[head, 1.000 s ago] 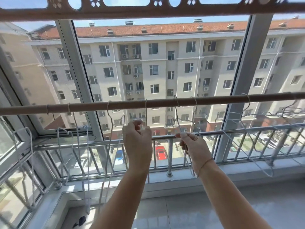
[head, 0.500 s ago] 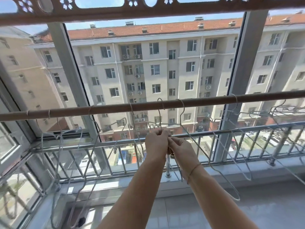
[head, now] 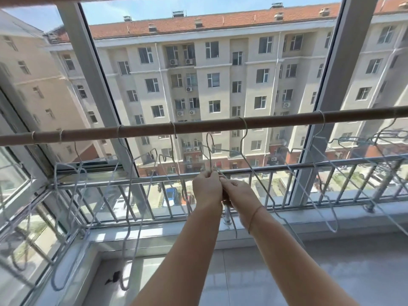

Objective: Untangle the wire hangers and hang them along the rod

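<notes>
A brown rod [head: 198,127] runs across the window at chest height. Several pale wire hangers hang from it by their hooks, some to the left [head: 130,191] and some to the right [head: 326,195]. In the middle one wire hanger [head: 209,151] is off the rod, its hook just below it. My left hand [head: 206,188] and my right hand [head: 237,195] are pressed together below the rod, both pinching this hanger's wire. A neighbouring hanger [head: 258,173] slants down to the right behind my right hand.
A metal railing [head: 287,168] crosses behind the hangers, over a tiled sill [head: 331,219]. Grey window posts [head: 97,85] stand left and right. A small dark object [head: 113,279] lies on the floor at lower left.
My hands came together from apart and now pinch one hanger between them. That hanger's hook has come off the rod and sits below it. The view shifted right and down.
</notes>
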{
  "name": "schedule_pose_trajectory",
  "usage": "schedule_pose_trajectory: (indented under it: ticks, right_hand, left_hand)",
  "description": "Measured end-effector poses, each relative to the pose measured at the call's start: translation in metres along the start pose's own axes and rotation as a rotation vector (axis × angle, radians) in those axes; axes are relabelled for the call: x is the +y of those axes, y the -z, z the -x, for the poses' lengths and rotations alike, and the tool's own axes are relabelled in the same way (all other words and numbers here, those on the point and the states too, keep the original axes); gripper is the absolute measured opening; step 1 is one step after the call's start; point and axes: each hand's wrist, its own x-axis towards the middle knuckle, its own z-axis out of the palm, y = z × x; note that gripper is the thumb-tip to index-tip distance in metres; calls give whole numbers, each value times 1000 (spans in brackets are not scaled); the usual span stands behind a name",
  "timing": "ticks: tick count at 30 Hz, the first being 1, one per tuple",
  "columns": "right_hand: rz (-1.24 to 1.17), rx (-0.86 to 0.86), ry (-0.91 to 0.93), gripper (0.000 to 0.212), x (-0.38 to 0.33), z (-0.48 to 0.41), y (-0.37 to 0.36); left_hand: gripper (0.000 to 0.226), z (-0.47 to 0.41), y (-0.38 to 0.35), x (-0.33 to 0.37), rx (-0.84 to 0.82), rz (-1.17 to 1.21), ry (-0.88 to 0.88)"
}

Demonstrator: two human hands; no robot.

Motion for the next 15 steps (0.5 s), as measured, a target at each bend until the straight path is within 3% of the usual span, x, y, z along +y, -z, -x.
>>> schedule_pose_trajectory:
  ticks: [7,12,15]
  right_hand:
    - [372,45,35,9,37,8,28]
    - [646,-24,125,27,50,17,35]
    - [981,-99,189,36,59,20,38]
  left_hand:
    - [19,24,30,-53,-67,-176,20]
    - [22,32,57,-88,-129,-375,-3]
    - [25,34,72,-94,-211,-449,-32]
